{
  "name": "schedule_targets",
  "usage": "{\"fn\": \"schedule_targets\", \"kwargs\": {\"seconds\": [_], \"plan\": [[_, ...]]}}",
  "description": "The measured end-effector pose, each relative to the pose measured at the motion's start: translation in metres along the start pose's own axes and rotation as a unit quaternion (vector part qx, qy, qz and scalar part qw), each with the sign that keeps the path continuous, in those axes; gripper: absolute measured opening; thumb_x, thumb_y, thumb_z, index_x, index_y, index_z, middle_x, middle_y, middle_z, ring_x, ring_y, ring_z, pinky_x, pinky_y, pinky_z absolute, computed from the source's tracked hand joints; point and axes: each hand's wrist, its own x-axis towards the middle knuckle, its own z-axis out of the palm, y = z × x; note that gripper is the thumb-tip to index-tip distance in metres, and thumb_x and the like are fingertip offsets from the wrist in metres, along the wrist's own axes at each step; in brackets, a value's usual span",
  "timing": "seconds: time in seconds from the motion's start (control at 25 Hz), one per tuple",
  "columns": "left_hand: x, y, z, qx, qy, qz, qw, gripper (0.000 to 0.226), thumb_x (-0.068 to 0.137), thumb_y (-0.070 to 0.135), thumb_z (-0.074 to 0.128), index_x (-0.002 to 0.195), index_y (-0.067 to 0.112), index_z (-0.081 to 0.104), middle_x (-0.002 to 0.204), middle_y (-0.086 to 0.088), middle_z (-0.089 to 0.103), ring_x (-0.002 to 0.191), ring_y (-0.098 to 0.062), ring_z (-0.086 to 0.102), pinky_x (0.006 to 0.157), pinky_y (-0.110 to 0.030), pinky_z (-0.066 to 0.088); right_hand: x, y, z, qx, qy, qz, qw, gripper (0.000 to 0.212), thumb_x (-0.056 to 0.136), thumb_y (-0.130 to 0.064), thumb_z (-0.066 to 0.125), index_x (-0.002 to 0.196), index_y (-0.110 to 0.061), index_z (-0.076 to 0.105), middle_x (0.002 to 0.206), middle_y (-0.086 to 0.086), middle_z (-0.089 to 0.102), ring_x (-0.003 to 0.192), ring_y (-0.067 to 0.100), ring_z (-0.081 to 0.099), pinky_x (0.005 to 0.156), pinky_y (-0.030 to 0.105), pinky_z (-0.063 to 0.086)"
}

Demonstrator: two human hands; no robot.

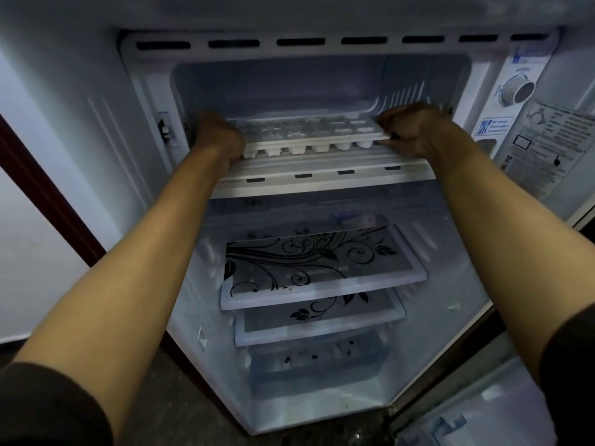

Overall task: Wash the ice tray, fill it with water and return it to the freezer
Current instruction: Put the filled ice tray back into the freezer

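Head view, near to far: dark sleeves, bare forearms reaching over patterned glass shelves [322,268] of open fridge. Left hand [219,133] curled round left end of ice tray [309,133]; right hand [415,130] grips right end. Tray level at freezer compartment [280,82] mouth, near edge at the lip, cups hanging clear. Water in cups probable, dim light hinders certainty. Judged late stage: washing and filling likely done, sliding in and shutting door left. Compartment looks roomy above and behind; side walls close to knuckles.

The printing on the fridge wall stickers [544,146] is too blurred to read.
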Motion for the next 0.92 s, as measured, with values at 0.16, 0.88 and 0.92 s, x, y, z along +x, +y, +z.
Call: {"fn": "schedule_targets", "kwargs": {"seconds": [0.16, 0.88, 0.92], "plan": [[0.007, -0.006, 0.002, 0.014, -0.012, 0.015, 1.0, 0.04, 0.091, -0.002, 0.05, 0.13, -0.008, 0.044, 0.129, -0.019, 0.053, 0.118, -0.029, 0.051, 0.079, -0.024, 0.042, 0.011, 0.007, 0.004, -0.016, 0.017, -0.001, 1.0, 0.015, 0.094, 0.001, 0.049, 0.101, 0.001, 0.063, 0.109, 0.013, 0.062, 0.077, 0.015, 0.063, 0.06, 0.02, 0.057], [-0.214, -0.032, -0.053, 0.071, 0.015, 0.188, 0.979, 0.054, 0.098, 0.015, 0.04, 0.148, 0.008, 0.021, 0.156, -0.008, 0.021, 0.145, -0.02, 0.013, 0.117, -0.043, 0.001, -0.213, 0.048, -0.001, -0.288, 0.056, -0.203, 0.934, 0.035, 0.097, -0.024, 0.047, 0.131, -0.017, 0.055, 0.126, 0.005, 0.063, 0.115, 0.024, 0.059, 0.096, 0.044, 0.048], [-0.235, -0.032, -0.058, 0.074, 0.013, 0.187, 0.98, 0.054, 0.098, 0.017, 0.039, 0.148, 0.009, 0.02, 0.157, -0.006, 0.02, 0.146, -0.019, 0.01, 0.116, -0.042, -0.003, -0.235, 0.051, -0.001, -0.296, 0.048, -0.199, 0.933, 0.036, 0.097, -0.026, 0.047, 0.133, -0.019, 0.053, 0.128, 0.003, 0.062, 0.116, 0.023, 0.058, 0.095, 0.044, 0.048]]}}
